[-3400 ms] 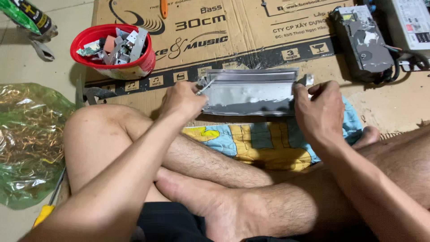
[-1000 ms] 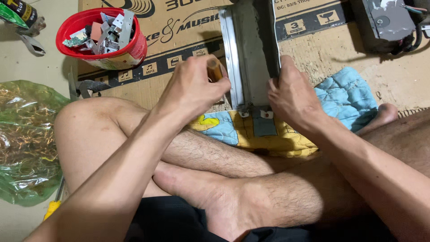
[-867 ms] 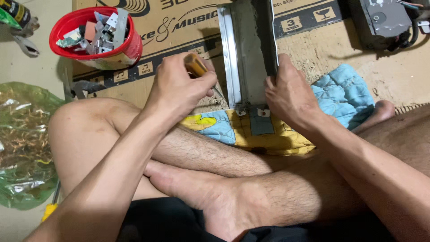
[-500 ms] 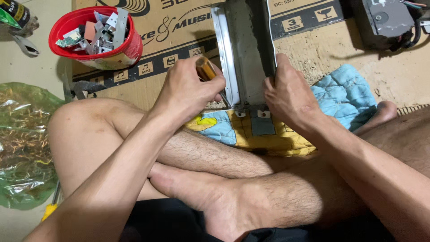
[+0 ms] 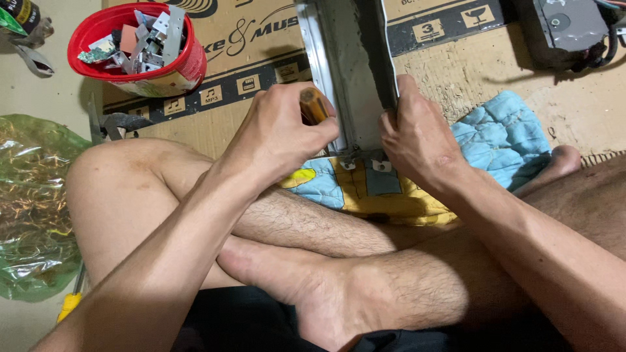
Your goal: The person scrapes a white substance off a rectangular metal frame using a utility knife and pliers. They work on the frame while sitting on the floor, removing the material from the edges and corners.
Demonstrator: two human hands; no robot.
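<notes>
Flattened cardboard (image 5: 261, 58) covers the floor at the top of the view, with pale bare floor showing along its left edge and a person sitting cross-legged below it. Along the left edge of the floor lies a crumpled green plastic bag (image 5: 32, 208) with brownish scraps inside, and beneath it a yellow tool handle (image 5: 68, 305) pokes out by the knee. Near the cardboard's top left corner stands a red bowl (image 5: 140, 49) heaped with small grey metal pieces, and a pair of dark pliers (image 5: 120, 122) lies on the cardboard's lower left edge, just beside the knee. Moving inward, the left hand (image 5: 277, 133) is curled closed around the orange handle of a screwdriver (image 5: 314, 105), its tip hidden where it points at the lower end of a long grey metal casing (image 5: 345, 72). That casing stands up from the lap toward the camera, its base resting on a blue and yellow quilted cloth (image 5: 417, 182) spread between the cardboard and the legs. The right hand (image 5: 420, 137) grips the casing's right edge, fingers wrapped over the rim and thumb along the side. Farther right, at the cardboard's top right corner, sits a dark grey metal box (image 5: 564, 29) with cables.
</notes>
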